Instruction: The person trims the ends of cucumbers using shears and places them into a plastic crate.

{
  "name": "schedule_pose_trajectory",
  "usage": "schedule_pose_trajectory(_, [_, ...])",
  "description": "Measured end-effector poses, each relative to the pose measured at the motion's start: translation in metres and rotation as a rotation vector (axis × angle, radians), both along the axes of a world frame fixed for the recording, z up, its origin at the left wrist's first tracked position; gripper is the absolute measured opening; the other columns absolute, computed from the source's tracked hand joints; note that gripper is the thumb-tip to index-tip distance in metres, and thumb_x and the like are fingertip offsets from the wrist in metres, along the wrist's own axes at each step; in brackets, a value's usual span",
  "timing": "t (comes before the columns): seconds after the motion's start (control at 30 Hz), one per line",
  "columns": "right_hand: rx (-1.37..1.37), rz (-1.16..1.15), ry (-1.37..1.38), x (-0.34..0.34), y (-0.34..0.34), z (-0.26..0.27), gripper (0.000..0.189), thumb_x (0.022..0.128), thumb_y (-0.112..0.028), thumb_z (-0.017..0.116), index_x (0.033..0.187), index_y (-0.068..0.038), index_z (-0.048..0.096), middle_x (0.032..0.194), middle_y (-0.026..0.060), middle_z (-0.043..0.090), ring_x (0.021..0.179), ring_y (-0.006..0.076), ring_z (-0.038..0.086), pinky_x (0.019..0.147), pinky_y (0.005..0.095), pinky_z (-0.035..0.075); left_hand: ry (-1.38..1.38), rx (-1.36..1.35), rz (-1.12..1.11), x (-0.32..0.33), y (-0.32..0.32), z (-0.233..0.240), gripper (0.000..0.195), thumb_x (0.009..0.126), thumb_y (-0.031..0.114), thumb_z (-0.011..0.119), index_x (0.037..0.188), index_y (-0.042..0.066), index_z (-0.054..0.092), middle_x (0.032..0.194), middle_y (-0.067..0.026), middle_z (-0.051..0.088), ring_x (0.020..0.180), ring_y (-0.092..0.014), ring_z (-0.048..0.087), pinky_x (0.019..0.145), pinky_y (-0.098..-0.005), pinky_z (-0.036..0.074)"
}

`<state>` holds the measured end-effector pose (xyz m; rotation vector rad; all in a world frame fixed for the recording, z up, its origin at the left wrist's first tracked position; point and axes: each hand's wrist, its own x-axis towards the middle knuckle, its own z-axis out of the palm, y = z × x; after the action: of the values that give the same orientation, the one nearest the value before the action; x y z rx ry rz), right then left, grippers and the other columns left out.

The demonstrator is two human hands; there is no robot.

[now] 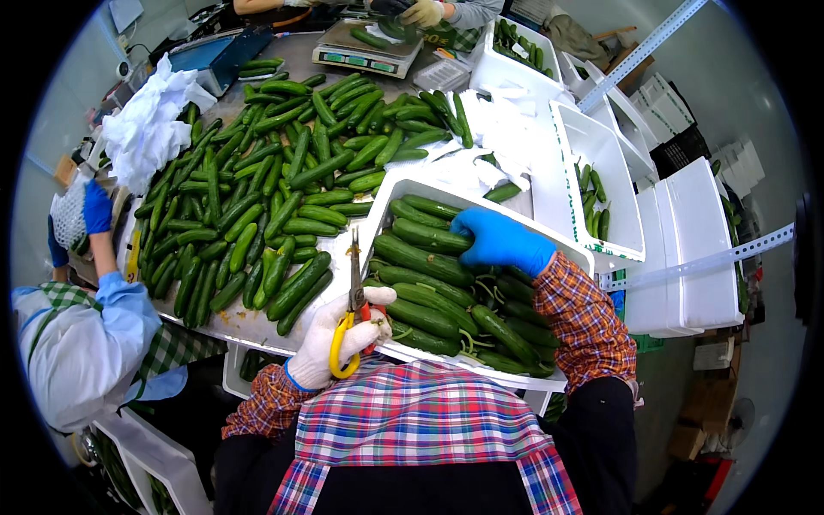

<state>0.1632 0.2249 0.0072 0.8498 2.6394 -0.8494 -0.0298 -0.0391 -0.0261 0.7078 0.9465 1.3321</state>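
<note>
My left hand, in a white knit glove, holds scissors with yellow and red handles, their blades pointing away from me. Directly before me stands a white foam box full of cucumbers, some with stems on. My right hand, in a blue glove, reaches into this box; its fingers curl over the end of a cucumber. Whether they grip it cannot be told. Left of the box, a large heap of cucumbers covers much of the metal table.
White paper lies behind the box. More foam boxes stand at right, beside perforated metal bars. A co-worker at left handles a netted bundle. Another co-worker's gloved hands are over a weighing scale.
</note>
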Motion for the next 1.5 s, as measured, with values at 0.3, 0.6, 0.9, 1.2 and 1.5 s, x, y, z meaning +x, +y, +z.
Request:
schedule_pose_trajectory(0.3, [-0.794, -0.509, 0.522, -0.002, -0.071, 0.048, 0.043, 0.085, -0.01, 0.068, 0.125, 0.001, 0.056, 0.1, 0.0062, 0.064, 0.079, 0.0108, 0.059, 0.073, 0.0262, 0.05, 0.25, 0.033, 0.286, 0.013, 0.023, 0.031, 0.053, 0.082, 0.007, 0.071, 0.132, 0.0, 0.052, 0.093, -0.0008, 0.056, 0.084, -0.009, 0.057, 0.076, -0.0229, 0.05])
schedule_pose_trajectory(0.6, [-0.842, -0.568, 0.635, 0.026, -0.137, 0.033, 0.052, 0.087, -0.013, 0.07, 0.132, 0.0, 0.047, 0.116, 0.0112, 0.062, 0.098, 0.014, 0.062, 0.079, 0.0284, 0.053, 0.989, 0.505, 0.812, 0.028, 0.096, 0.027, 0.061, 0.076, 0.016, 0.083, 0.127, 0.001, 0.052, 0.098, -0.0059, 0.06, 0.084, -0.014, 0.057, 0.075, -0.0286, 0.05])
schedule_pose_trajectory(0.9, [0.162, -0.27, 0.83, 0.065, -0.121, 0.017, 0.046, 0.068, 0.004, 0.073, 0.112, -0.006, 0.062, 0.108, 0.015, 0.061, 0.104, 0.0332, 0.061, 0.088, 0.038, 0.05, 0.267, 0.036, 0.336, 0.015, 0.049, 0.065, 0.048, 0.077, -0.003, 0.058, 0.125, 0.001, 0.055, 0.094, -0.0087, 0.065, 0.081, -0.013, 0.062, 0.073, -0.0262, 0.05])
schedule_pose_trajectory(1.2, [0.413, -0.211, 0.889, 0.07, -0.116, 0.018, 0.054, 0.062, 0.012, 0.067, 0.11, -0.011, 0.067, 0.106, 0.0126, 0.065, 0.102, 0.0333, 0.062, 0.085, 0.042, 0.052, 0.278, 0.097, 0.198, 0.027, 0.025, 0.098, 0.056, 0.077, 0.003, 0.073, 0.129, 0.0, 0.053, 0.097, -0.0068, 0.062, 0.092, -0.014, 0.06, 0.086, -0.028, 0.048])
schedule_pose_trajectory(1.5, [0.082, -0.121, 0.557, 0.05, -0.143, 0.027, 0.058, 0.076, -0.01, 0.073, 0.132, -0.012, 0.055, 0.112, 0.0168, 0.063, 0.101, 0.0365, 0.062, 0.085, 0.0437, 0.052, 0.261, -0.02, -0.051, 0.04, 0.049, 0.071, 0.055, 0.077, 0.003, 0.066, 0.129, 0.0, 0.049, 0.088, 0.0012, 0.049, 0.078, -0.009, 0.05, 0.073, -0.0239, 0.044])
